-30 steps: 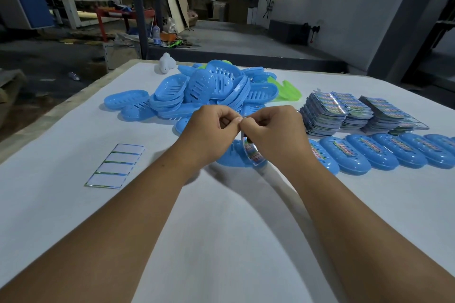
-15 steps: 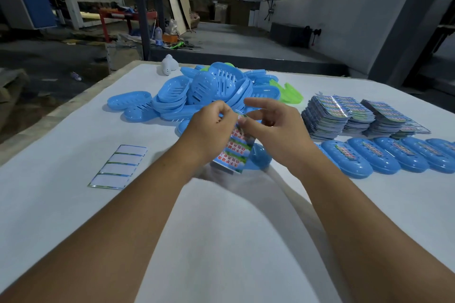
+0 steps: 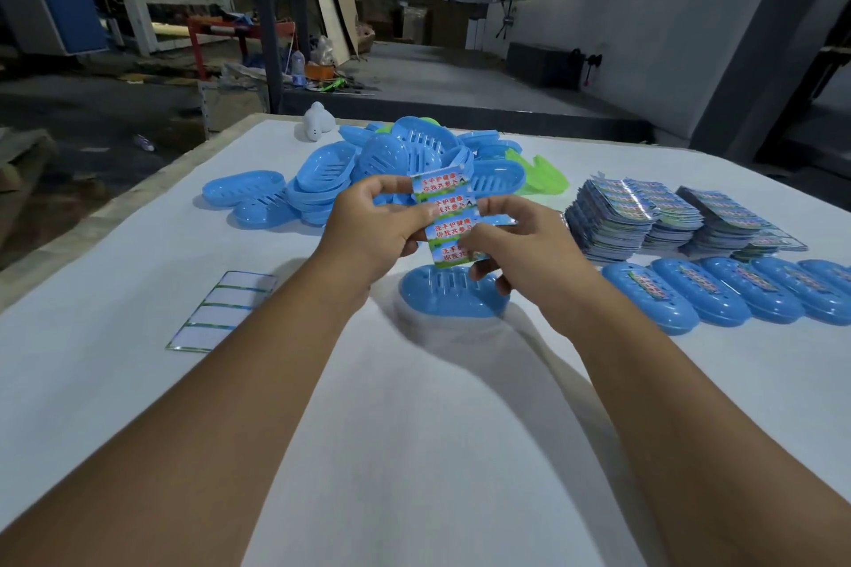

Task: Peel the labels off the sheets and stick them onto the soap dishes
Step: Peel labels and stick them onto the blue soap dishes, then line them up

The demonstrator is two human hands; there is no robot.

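Both hands hold up a label sheet (image 3: 445, 216) with rows of printed stickers, facing me above the table. My left hand (image 3: 375, 228) pinches its left edge between thumb and fingers. My right hand (image 3: 511, 246) grips its lower right part, fingers curled behind it. Directly below lies an upside-down blue soap dish (image 3: 442, 298) with no label on it. To the right runs a row of blue soap dishes with labels (image 3: 654, 296). A pile of unlabelled blue soap dishes (image 3: 368, 173) sits behind my hands.
Stacks of label sheets (image 3: 644, 216) lie at the right, behind the labelled row. A used backing sheet (image 3: 221, 311) lies flat at the left. A green soap dish (image 3: 543, 180) and a small white object (image 3: 317, 124) sit near the pile. The white table (image 3: 414, 428) drops off at left.
The sheet was edge-on and low between my hands; it has been raised and turned so its printed face shows. My hands moved apart to its two sides, uncovering the blue dish below.
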